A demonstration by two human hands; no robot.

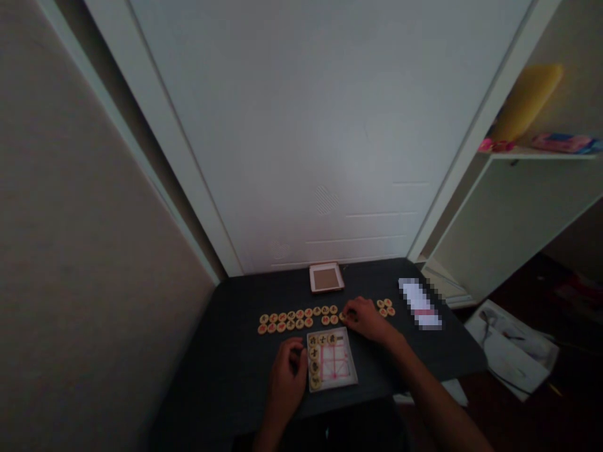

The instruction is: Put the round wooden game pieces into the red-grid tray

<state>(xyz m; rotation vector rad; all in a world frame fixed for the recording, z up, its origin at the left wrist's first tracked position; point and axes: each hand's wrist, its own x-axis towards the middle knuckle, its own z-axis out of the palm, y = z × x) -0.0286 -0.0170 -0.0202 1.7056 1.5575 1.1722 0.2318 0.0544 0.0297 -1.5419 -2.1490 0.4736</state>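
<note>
A dark tabletop [226, 351] stands against a pale wall, with a white shelf unit [509, 226] off to the right holding a yellow object [527, 100]. At the tabletop's far edge lies a square box lid [326, 278], brown inside with a light rim. Nearer, a shallow tray [335, 364] printed with a red grid sits between the two hands; round game pieces line its far edge and left side. Beyond the tray, two rows of round wooden pieces [296, 319] run across the tabletop, and a small cluster of four pieces [385, 307] lies apart to the right.

The left hand [288, 370] rests beside the tray's left edge, fingers curled inward; whether the grip pinches a piece cannot be told. The right hand [365, 318] reaches forward past the tray's far right corner, knuckles up, fingers bent down at the right end of the rows, touching or just over a piece there; its grip is also unclear.
</note>
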